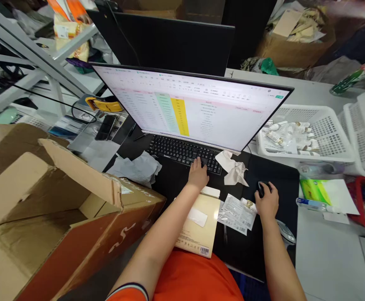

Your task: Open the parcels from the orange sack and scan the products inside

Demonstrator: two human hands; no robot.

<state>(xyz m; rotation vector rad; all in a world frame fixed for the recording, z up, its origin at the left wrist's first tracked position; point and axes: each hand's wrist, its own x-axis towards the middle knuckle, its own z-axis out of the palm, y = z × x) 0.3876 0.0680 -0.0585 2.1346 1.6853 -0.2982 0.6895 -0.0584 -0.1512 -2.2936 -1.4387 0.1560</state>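
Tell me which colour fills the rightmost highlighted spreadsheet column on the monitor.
The rightmost highlighted column is bright yellow, as the head view shows.

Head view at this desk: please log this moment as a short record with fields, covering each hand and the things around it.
left hand: fingers on the lower edge of the black keyboard
right hand: over the black mouse
monitor: spreadsheet with green and yellow columns
between hands: beige booklet, clear sachets
beside keyboard: crumpled tissue
right: white plastic basket of small bottles
left: open cardboard box
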